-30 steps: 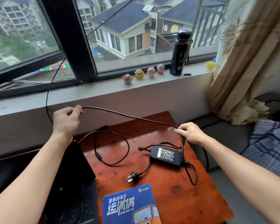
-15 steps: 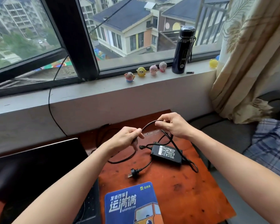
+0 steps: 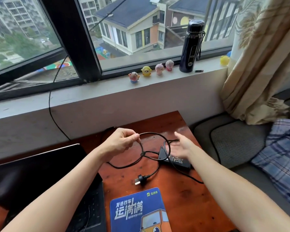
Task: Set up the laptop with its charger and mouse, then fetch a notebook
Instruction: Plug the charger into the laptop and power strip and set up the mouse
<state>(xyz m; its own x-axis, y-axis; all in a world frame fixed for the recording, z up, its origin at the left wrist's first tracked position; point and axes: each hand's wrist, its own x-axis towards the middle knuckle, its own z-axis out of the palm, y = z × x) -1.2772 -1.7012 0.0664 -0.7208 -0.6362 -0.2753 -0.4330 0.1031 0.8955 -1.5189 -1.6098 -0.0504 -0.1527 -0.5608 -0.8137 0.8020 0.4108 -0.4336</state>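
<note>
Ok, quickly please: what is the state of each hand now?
Left hand: pinches the charger cable.
Right hand: open, fingers straight, holds nothing.

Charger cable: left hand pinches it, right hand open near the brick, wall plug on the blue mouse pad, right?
No: the head view shows the wall plug on the bare table, beyond the mouse pad. Left hand pinches the cable, right hand open near the brick.
</note>
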